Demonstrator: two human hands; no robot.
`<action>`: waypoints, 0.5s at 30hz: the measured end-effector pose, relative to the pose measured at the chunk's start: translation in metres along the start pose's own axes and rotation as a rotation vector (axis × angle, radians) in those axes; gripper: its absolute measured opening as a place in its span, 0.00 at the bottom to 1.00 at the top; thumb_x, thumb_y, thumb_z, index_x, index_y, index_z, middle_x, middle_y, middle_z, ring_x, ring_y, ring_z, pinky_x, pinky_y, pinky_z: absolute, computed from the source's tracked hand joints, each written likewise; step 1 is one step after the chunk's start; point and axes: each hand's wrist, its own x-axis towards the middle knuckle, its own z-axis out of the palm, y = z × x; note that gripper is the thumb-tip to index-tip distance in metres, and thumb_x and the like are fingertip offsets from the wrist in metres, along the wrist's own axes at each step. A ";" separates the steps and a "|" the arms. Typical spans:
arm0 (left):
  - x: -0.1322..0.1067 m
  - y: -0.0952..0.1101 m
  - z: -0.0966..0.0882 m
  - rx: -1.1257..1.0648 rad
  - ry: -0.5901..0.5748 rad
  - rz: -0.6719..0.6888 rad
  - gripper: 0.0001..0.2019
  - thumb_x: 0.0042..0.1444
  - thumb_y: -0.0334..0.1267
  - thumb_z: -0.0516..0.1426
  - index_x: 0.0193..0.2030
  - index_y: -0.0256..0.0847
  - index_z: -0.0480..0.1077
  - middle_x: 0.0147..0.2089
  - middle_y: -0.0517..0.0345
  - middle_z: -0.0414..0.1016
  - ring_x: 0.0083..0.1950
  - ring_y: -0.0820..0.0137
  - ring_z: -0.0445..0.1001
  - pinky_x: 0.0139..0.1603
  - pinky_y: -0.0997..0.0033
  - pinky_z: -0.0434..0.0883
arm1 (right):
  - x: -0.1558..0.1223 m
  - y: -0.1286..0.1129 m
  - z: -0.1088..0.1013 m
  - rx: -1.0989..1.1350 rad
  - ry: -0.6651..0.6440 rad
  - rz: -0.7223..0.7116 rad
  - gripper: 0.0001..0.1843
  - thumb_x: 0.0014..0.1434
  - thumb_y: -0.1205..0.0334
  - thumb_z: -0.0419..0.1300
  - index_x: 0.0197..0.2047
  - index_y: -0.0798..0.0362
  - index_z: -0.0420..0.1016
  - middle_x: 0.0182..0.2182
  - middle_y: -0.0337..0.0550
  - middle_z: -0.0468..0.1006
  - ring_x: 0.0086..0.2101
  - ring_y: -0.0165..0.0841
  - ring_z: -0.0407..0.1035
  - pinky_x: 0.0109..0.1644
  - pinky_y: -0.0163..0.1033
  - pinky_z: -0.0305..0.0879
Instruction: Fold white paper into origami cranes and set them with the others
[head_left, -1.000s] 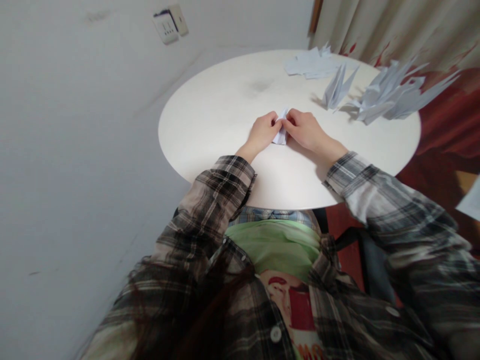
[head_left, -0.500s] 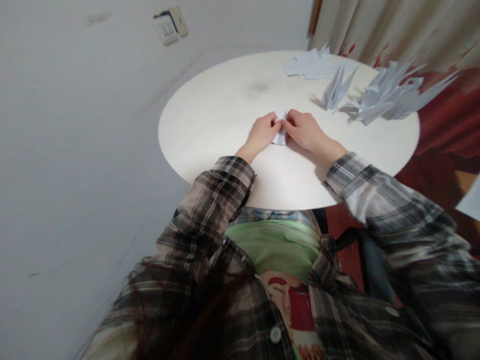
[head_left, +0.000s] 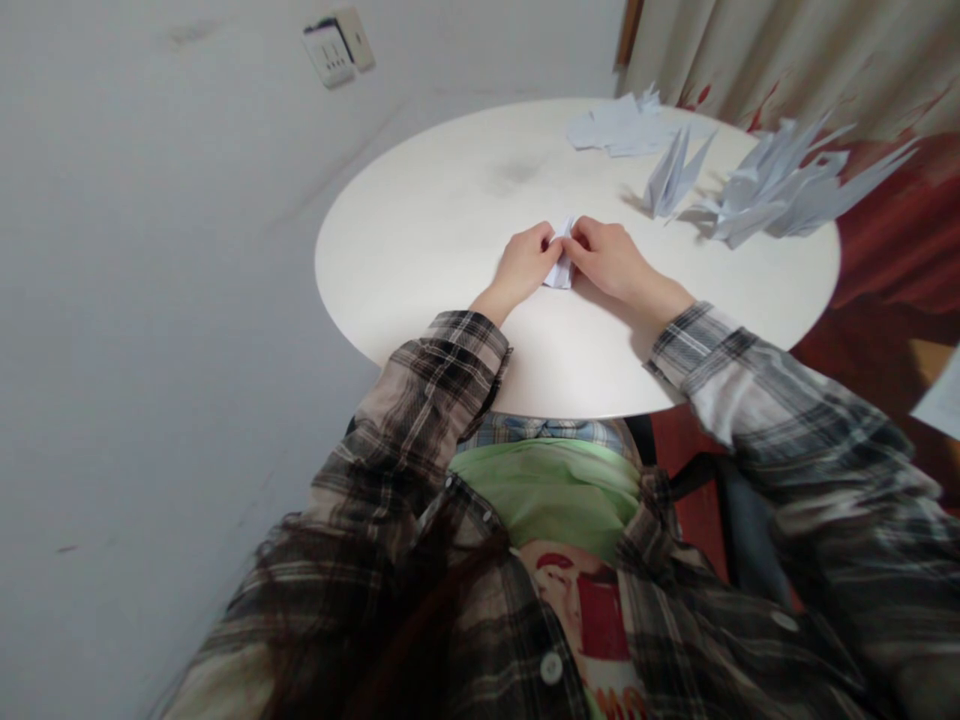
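A small folded piece of white paper (head_left: 561, 272) lies on the round white table (head_left: 420, 240), pinched between both hands. My left hand (head_left: 525, 262) has its fingers curled onto the paper's left side. On the paper's right side my right hand (head_left: 611, 258) presses with closed fingers. Most of the paper is hidden under the fingers. Both hands rest on the tabletop near its middle.
Several folded paper cranes (head_left: 780, 185) stand at the table's far right, one more crane (head_left: 671, 175) to their left. A pile of flat paper sheets (head_left: 619, 128) lies at the far edge. A wall with a socket (head_left: 334, 48) is left, a curtain behind.
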 end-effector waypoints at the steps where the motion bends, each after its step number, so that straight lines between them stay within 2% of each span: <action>1: 0.000 0.000 0.000 -0.006 0.003 0.003 0.11 0.60 0.32 0.58 0.27 0.42 0.62 0.30 0.59 0.68 0.43 0.66 0.72 0.43 0.66 0.67 | 0.000 0.000 0.000 -0.002 -0.001 0.001 0.07 0.65 0.58 0.54 0.36 0.50 0.69 0.30 0.47 0.72 0.40 0.43 0.70 0.50 0.51 0.67; 8: -0.001 0.007 -0.003 0.035 -0.041 -0.004 0.13 0.61 0.32 0.57 0.26 0.41 0.60 0.27 0.60 0.66 0.39 0.68 0.71 0.44 0.65 0.67 | 0.000 -0.005 -0.004 -0.039 -0.041 0.031 0.08 0.66 0.57 0.53 0.37 0.50 0.69 0.34 0.49 0.75 0.43 0.46 0.71 0.51 0.53 0.66; 15: -0.001 0.007 -0.004 0.028 -0.050 -0.004 0.12 0.62 0.32 0.56 0.27 0.42 0.61 0.29 0.60 0.66 0.42 0.67 0.70 0.46 0.65 0.67 | 0.000 -0.006 -0.003 -0.102 -0.016 0.006 0.11 0.67 0.54 0.52 0.38 0.50 0.70 0.35 0.51 0.78 0.43 0.47 0.72 0.51 0.52 0.67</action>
